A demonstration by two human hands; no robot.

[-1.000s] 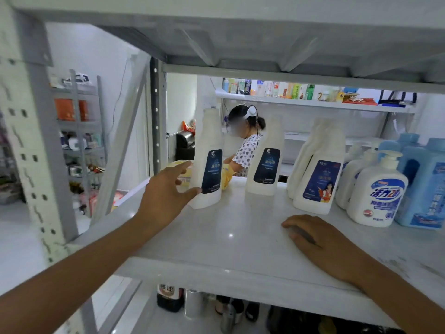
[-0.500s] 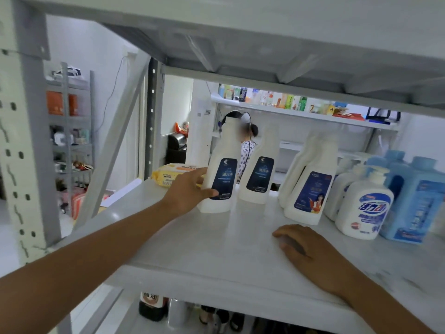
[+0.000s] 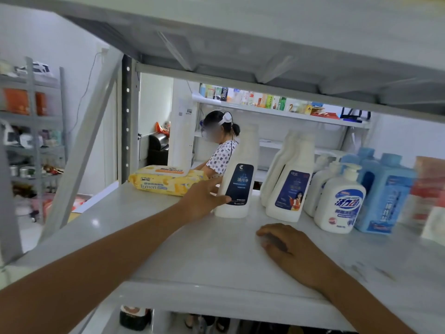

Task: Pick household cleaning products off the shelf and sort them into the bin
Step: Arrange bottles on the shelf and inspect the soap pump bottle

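Note:
A white bottle with a dark blue label (image 3: 237, 182) stands upright on the white shelf (image 3: 192, 251). My left hand (image 3: 204, 197) grips its lower left side, thumb across the front of the label and fingers behind it. My right hand (image 3: 293, 251) rests palm down on the shelf near the front edge, holding nothing. To the right stand two white bottles with a blue picture label (image 3: 289, 189), a white pump bottle (image 3: 342, 203) and blue bottles (image 3: 385, 189). No bin is in view.
A yellow pack of wipes (image 3: 166, 180) lies at the shelf's back left, just behind my left hand. Blurred red and white packs (image 3: 428, 189) are at the far right. The upper shelf board (image 3: 265, 44) hangs low overhead. A person (image 3: 221, 155) stands behind the rack.
My left hand reached forward and closed round the dark-label bottle. The second dark-label bottle no longer shows. My right hand stayed on the shelf. The view shifted, bringing the wipes pack into sight.

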